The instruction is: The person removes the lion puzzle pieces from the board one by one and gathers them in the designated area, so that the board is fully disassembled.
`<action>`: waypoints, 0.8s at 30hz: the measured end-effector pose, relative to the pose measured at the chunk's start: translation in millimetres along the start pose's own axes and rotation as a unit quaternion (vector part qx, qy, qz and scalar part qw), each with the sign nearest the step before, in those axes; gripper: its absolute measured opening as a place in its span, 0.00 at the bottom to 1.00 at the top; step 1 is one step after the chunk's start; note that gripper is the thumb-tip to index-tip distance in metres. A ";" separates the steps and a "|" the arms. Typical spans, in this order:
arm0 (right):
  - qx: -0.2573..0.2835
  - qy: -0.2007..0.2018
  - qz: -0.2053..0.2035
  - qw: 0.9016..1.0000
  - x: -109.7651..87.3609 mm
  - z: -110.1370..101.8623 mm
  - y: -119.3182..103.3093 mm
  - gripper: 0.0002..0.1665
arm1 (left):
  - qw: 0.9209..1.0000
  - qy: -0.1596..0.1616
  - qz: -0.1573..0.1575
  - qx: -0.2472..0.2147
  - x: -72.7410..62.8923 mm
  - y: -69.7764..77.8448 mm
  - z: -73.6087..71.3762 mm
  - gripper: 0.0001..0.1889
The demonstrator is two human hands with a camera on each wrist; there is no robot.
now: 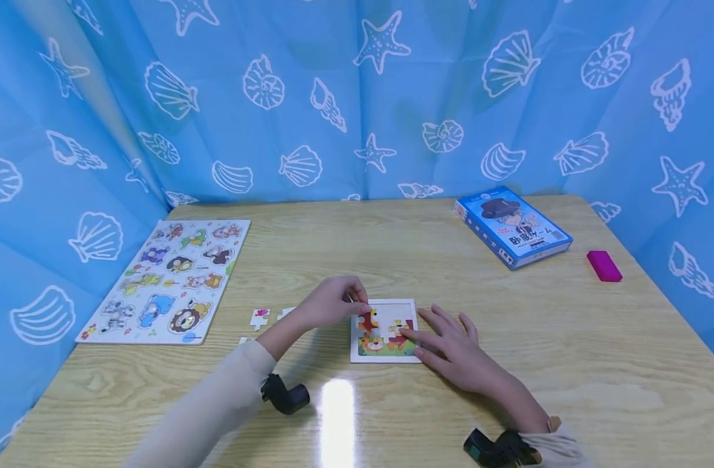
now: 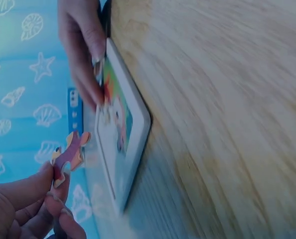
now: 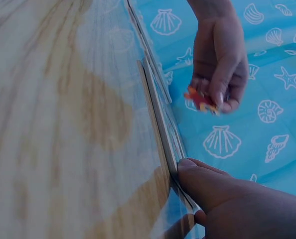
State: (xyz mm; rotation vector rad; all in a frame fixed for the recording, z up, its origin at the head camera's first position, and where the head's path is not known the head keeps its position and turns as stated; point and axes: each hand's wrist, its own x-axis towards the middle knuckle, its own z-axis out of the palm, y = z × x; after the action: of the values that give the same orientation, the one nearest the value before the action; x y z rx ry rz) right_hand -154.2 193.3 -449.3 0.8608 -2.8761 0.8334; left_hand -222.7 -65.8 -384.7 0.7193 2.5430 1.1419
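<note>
Left hand (image 1: 336, 302) pinches a jigsaw piece (image 2: 66, 158), raised apart from the white-rimmed puzzle tray (image 1: 386, 360).
The piece looks light, thin and stiff, its narrow knobs probably the weak spots, so a thumb-and-finger hold on its edge should suit it; it sits at the left fingertips, towards the tray's left side, well apart from the right hand (image 1: 456, 348), whose spread fingers rest at the tray's right side, though how firmly they press is hard to tell.

Play corner: seashell curtain (image 1: 357, 97), animal board (image 1: 172, 276)
</note>
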 end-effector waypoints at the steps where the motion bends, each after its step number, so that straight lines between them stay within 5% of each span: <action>1: 0.000 0.000 0.001 1.000 -0.3 0.1 -0.1 0.21 | 1.000 0.002 -0.001 -0.001 -2.9 -1.9 -3.1 0.05; 15: 0.006 0.006 -0.004 1.000 0.5 -0.6 -0.1 0.22 | 0.998 0.004 -0.054 -0.014 -48.2 -42.5 -49.6 0.05; 24: 0.010 0.002 0.004 1.000 -0.9 -0.8 -1.4 0.21 | 0.997 -0.007 -0.072 -0.010 -73.6 -60.0 -60.9 0.04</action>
State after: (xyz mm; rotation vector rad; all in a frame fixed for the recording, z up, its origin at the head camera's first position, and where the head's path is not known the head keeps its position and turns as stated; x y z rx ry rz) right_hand -152.8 193.2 -448.1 0.8494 -2.8745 0.8647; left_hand -206.3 -177.4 -387.3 0.5271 2.5226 1.1095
